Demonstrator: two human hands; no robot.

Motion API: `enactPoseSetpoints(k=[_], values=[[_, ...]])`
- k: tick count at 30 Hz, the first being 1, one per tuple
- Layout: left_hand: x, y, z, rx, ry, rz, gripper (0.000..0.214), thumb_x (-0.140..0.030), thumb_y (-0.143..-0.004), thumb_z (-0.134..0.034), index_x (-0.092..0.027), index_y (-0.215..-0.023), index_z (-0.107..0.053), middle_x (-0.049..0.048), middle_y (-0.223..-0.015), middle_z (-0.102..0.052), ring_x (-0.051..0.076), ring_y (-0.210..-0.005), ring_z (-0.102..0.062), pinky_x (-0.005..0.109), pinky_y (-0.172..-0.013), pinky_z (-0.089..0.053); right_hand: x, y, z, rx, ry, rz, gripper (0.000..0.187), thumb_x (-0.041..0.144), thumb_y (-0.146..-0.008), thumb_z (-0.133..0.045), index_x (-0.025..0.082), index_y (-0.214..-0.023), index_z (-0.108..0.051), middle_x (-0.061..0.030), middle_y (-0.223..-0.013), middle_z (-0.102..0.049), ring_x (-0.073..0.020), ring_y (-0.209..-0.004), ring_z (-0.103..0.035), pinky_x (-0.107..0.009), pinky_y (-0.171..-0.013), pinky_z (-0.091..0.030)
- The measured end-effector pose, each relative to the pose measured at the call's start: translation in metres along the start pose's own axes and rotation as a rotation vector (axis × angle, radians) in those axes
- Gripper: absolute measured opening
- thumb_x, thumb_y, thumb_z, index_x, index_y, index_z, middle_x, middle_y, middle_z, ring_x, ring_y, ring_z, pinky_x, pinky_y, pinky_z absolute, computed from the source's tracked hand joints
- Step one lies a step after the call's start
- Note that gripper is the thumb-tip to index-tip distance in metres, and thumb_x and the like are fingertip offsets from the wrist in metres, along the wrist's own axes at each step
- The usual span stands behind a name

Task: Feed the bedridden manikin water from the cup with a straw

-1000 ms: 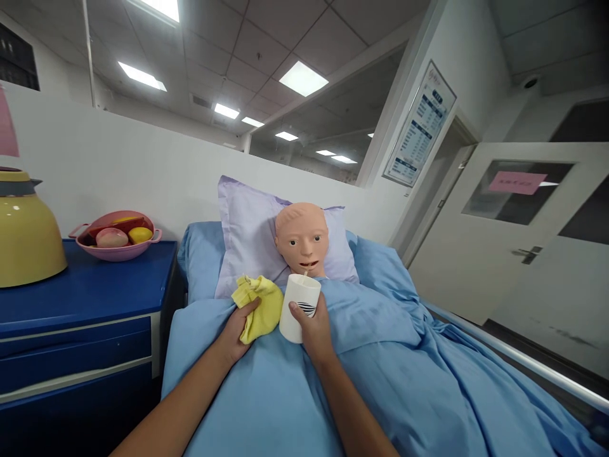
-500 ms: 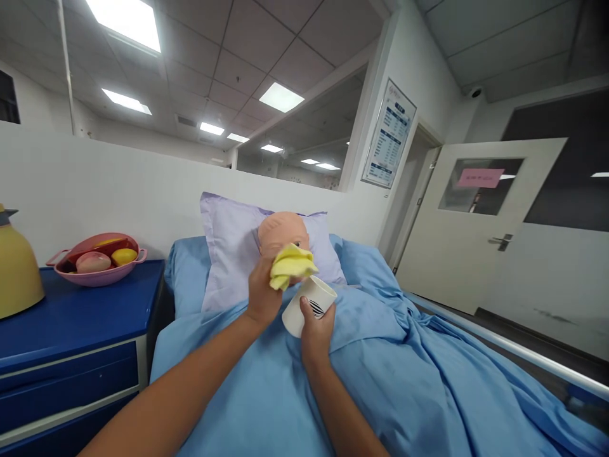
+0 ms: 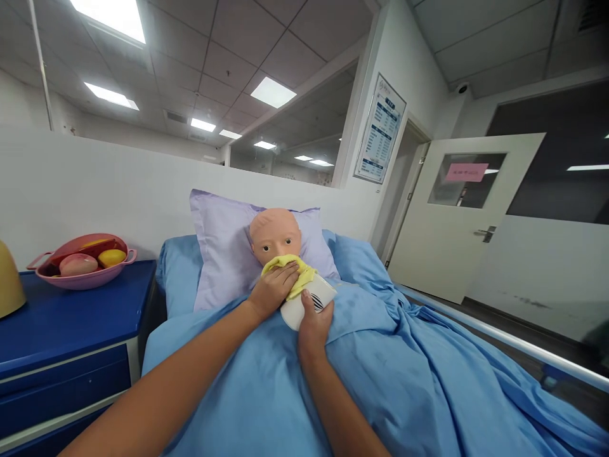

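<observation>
A training manikin's head (image 3: 275, 233) rests on a lilac pillow (image 3: 219, 247) in a bed under a blue sheet (image 3: 380, 368). My left hand (image 3: 272, 290) is closed on a yellow cloth (image 3: 295, 271) and presses it against the manikin's mouth and chin. Just below, my right hand (image 3: 311, 324) grips a white cup (image 3: 304, 302) with a dark striped logo, tilted toward the right over the sheet. The cloth covers the cup's rim.
A blue bedside cabinet (image 3: 61, 324) stands at the left, with a pink bowl of fruit (image 3: 80, 261) and the edge of a yellow jug (image 3: 8, 289). A metal bed rail (image 3: 518, 349) runs along the right. A white door (image 3: 457, 216) stands open behind.
My left hand lifted the yellow cloth from the sheet up to the manikin's face and now holds it on the mouth. The cup tipped and sank slightly. My view swung right.
</observation>
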State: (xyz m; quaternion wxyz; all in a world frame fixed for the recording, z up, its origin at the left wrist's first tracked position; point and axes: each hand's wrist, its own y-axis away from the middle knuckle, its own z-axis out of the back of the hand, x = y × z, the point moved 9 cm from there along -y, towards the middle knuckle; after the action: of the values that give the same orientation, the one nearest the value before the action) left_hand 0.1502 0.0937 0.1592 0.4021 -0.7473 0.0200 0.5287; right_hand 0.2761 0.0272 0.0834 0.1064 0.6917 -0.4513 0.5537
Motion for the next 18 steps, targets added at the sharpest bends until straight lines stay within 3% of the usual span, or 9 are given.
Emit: enactPoseSetpoints(k=[10, 15, 18], values=[[-0.007, 0.033, 0.026, 0.021, -0.250, -0.069, 0.027, -0.009, -0.071, -0.069, -0.021, -0.095, -0.071, 0.0095, -0.122, -0.064, 0.022, -0.128, -0.047, 0.041, -0.118, -0.017, 0.008, 0.007, -0.012, 0.074, -0.047, -0.022, 0.055, 0.049, -0.069, -0.072, 0.022, -0.112, -0.051, -0.0057, -0.101, -0.064, -0.0231, -0.085, -0.064, -0.036, -0.073, -0.053], [-0.050, 0.030, 0.003, 0.049, -0.448, -0.313, 0.031, -0.015, -0.080, -0.061, -0.018, -0.111, -0.066, 0.0101, -0.129, -0.059, 0.020, -0.135, -0.039, 0.040, -0.118, -0.019, 0.009, 0.008, -0.013, 0.083, -0.025, 0.004, 0.055, 0.048, -0.068, -0.071, 0.021, -0.112, -0.051, -0.0062, -0.104, -0.065, -0.0219, -0.087, -0.064, -0.034, -0.075, -0.052], [-0.063, 0.019, -0.015, 0.072, -0.597, -0.469, 0.032, -0.018, -0.084, -0.057, -0.017, -0.116, -0.062, 0.0111, -0.131, -0.058, 0.021, -0.135, -0.038, 0.045, -0.117, -0.024, 0.005, 0.005, -0.011, 0.071, 0.012, 0.038, 0.055, 0.047, -0.070, -0.069, 0.021, -0.115, -0.051, -0.0064, -0.105, -0.065, -0.0218, -0.088, -0.063, -0.034, -0.075, -0.052]])
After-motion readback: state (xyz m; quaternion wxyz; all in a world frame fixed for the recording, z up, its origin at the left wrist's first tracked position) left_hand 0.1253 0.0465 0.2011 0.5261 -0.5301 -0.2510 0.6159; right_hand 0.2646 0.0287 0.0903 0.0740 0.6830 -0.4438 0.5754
